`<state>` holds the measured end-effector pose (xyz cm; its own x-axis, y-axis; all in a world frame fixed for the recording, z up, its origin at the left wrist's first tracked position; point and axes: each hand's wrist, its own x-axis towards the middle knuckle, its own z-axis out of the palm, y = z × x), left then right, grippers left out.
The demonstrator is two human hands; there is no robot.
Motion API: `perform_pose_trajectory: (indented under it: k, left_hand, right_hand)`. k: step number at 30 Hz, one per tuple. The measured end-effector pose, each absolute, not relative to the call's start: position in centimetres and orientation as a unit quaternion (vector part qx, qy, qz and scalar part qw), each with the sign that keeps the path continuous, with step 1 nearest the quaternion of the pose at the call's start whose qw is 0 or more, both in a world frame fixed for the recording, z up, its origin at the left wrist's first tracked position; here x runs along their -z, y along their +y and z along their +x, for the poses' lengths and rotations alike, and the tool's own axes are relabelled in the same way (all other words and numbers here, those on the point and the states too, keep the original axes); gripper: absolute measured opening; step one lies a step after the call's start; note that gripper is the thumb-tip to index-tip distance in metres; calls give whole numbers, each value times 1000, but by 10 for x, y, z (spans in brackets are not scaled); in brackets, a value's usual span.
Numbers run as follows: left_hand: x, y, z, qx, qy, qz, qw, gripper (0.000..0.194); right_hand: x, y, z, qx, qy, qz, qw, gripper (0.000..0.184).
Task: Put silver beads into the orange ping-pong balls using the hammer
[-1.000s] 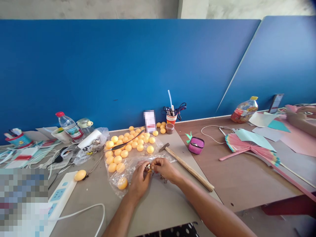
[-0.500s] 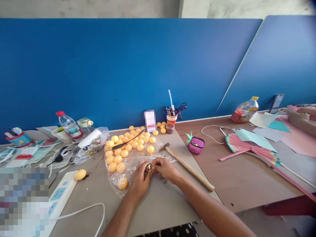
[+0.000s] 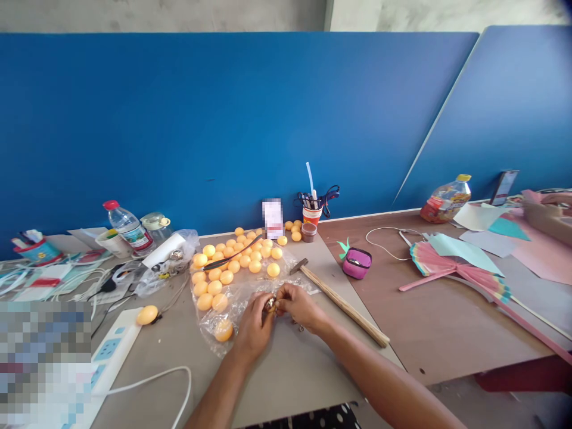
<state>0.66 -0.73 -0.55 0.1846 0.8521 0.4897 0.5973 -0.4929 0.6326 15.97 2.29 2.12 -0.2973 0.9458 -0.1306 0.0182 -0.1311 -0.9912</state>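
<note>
My left hand (image 3: 252,322) is closed around a small shiny round metal piece (image 3: 269,304), too small to make out fully. From the right, my right hand (image 3: 295,305) pinches at the same piece, thumb and forefinger together against its side. Under and behind my hands lies a crinkled clear plastic bag (image 3: 243,295). Many orange table tennis balls (image 3: 226,277) rest on and around it, crossed by a dark thin strap (image 3: 226,260). A few tiny metal bits (image 3: 300,328) lie just below my right wrist, partly covered by it.
A wooden-handled hammer (image 3: 344,305) lies right of my forearm, near a purple pouch (image 3: 357,263). At the back stand a pen cup (image 3: 311,214) and a phone (image 3: 273,219). A power strip (image 3: 107,351) is at left. Another person's hand (image 3: 547,208) is far right, past a pink fan (image 3: 447,262).
The view has shifted very slightly. Both my hands stay together on the metal piece, with only a small movement of the fingers. The other person's hand has moved a little.
</note>
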Motion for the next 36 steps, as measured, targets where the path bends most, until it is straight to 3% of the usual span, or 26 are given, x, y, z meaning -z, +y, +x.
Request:
perform_pose_trajectory:
  k: [8, 15, 19, 24, 36]
  left_hand:
    - [4, -8, 8, -413, 485, 751, 174, 26]
    - [-1, -4, 8, -455, 536, 671, 237, 28]
    - [-4, -3, 4, -480, 559, 611, 288, 33]
    - [-3, 0, -1, -531, 530, 566, 341, 29]
    - [3, 7, -6, -552, 542, 517, 367, 33]
  right_hand:
    - [-17, 25, 157, -559, -563, -483, 370, 9]
    - [-32, 30, 174, -604, -568, -416, 373, 6]
    - [-47, 27, 193, -608, -647, -394, 238, 5]
    - [-54, 24, 197, -476, -770, -415, 96, 14]
    - [-48, 23, 190, -253, -860, -434, 88, 21]
